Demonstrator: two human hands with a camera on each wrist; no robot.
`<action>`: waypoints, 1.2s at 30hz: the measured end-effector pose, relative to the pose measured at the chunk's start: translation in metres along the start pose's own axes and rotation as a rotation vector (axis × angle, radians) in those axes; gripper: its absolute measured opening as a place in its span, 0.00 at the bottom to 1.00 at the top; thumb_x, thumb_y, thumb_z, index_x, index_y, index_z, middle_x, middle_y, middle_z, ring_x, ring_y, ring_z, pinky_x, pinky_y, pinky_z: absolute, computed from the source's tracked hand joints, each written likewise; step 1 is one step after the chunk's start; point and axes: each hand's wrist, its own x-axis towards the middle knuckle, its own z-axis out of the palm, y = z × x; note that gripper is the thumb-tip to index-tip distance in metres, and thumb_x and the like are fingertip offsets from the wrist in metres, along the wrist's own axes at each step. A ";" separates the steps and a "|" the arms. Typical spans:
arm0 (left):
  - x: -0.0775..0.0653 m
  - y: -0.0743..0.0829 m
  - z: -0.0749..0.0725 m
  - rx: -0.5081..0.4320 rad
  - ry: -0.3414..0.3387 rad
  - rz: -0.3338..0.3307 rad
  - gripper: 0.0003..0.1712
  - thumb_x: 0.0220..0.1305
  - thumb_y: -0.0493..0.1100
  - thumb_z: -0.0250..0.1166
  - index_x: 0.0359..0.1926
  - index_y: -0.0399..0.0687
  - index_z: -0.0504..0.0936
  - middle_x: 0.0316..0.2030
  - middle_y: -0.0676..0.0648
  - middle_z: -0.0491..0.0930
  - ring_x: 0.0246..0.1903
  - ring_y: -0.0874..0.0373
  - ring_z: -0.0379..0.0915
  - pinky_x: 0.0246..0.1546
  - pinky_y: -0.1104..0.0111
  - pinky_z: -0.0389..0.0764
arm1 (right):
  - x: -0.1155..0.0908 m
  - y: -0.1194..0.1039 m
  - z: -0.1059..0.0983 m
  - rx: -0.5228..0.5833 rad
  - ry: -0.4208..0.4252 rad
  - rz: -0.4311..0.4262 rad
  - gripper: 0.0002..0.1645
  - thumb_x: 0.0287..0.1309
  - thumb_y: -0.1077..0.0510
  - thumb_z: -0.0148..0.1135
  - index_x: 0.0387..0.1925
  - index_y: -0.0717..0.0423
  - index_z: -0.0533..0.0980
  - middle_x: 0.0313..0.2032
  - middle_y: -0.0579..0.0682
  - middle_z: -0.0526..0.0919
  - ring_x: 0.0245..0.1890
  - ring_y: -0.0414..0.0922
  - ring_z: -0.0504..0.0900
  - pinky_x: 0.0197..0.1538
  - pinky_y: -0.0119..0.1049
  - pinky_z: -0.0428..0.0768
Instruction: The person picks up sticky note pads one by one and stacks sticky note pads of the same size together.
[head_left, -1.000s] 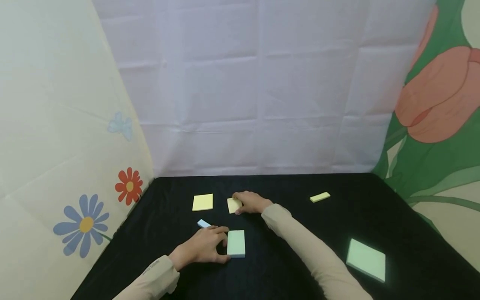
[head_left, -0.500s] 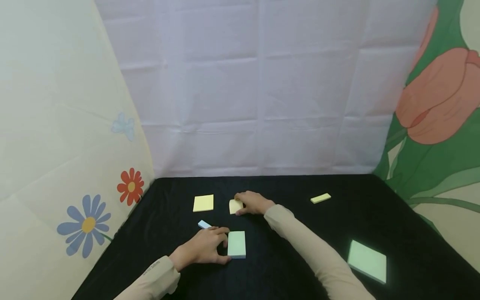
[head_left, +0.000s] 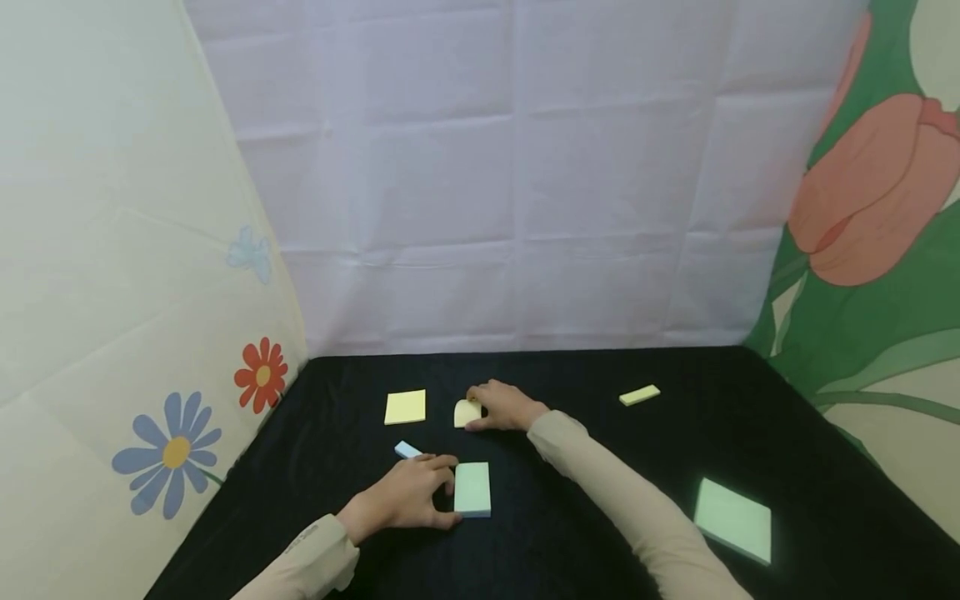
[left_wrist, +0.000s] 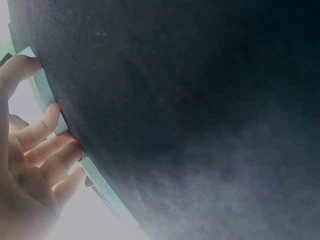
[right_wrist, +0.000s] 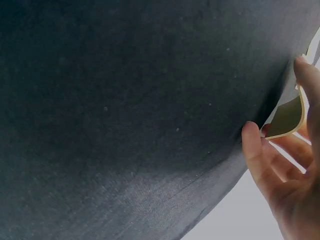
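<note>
In the head view my left hand [head_left: 408, 493] holds the left side of a light green sticky note pad [head_left: 472, 489] with bluish side edges, its thumb at the near corner and a finger at the far one. The left wrist view shows thumb and fingertips against the side of this pad [left_wrist: 46, 90]. Farther back, my right hand [head_left: 507, 406] pinches a small pale yellow sticky note pad [head_left: 467, 414]. Its far edge looks rounded, and in the right wrist view the pale yellow pad [right_wrist: 287, 117] is visibly bent between thumb and fingers.
A larger yellow sticky note pad [head_left: 405, 407] lies back left. A narrow light blue pad [head_left: 407, 450] sits just beyond my left hand. Back right is a narrow yellow pad [head_left: 639, 396]; a bigger light green pad [head_left: 733, 520] lies front right. Black cloth [head_left: 570, 517] covers the table.
The pale yellow pad under my right hand has gone from flat and square to bent, its far edge now curved. My left hand and the green pad stay in place.
</note>
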 end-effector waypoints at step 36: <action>0.003 -0.001 0.001 0.007 0.010 0.019 0.20 0.57 0.69 0.64 0.32 0.60 0.79 0.60 0.48 0.76 0.55 0.51 0.75 0.54 0.57 0.76 | -0.015 0.009 -0.007 0.063 0.029 -0.034 0.32 0.63 0.39 0.63 0.59 0.55 0.73 0.50 0.51 0.79 0.36 0.41 0.74 0.40 0.38 0.73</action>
